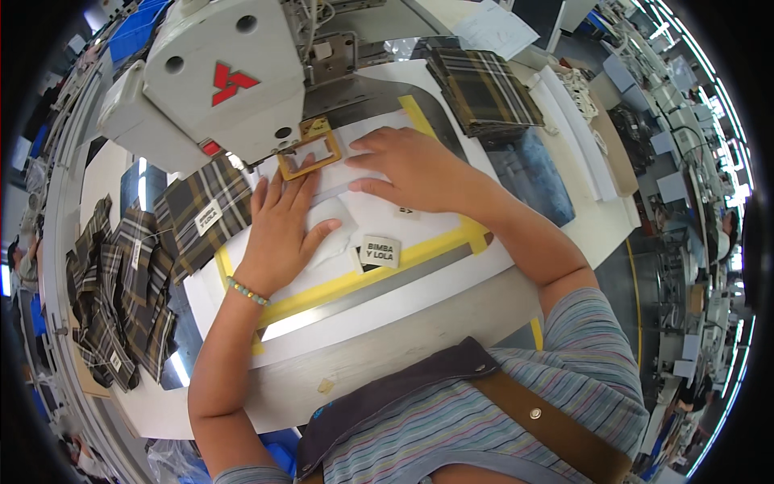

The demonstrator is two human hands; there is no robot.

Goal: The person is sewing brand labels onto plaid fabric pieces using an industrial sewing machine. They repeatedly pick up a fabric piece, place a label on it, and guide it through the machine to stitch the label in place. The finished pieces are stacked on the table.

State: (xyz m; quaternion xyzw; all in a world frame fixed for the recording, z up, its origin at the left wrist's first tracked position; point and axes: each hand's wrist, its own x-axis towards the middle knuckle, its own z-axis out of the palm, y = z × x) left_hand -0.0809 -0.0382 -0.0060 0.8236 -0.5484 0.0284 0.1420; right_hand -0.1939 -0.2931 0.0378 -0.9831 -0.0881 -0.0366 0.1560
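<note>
My left hand (282, 230), with a beaded bracelet at the wrist, lies flat with its fingers stretched toward the sewing machine's small brass-coloured frame (332, 152). To the right of that frame, my right hand (415, 169) rests with its fingers apart on the white work surface (427, 230), which is bordered by yellow tape. Between the hands lies a thin white piece (334, 234), partly under my left hand; its material is unclear. Small pale printed labels (380, 252) sit near the tape, and another label (405, 212) shows partly below my right wrist.
The white sewing machine head (218, 77) overhangs the far left. A plaid fabric piece (205, 211) with a label lies left of my left hand, beside a heap of plaid pieces (133, 282). A neat stack of plaid pieces (484, 93) stands at the far right.
</note>
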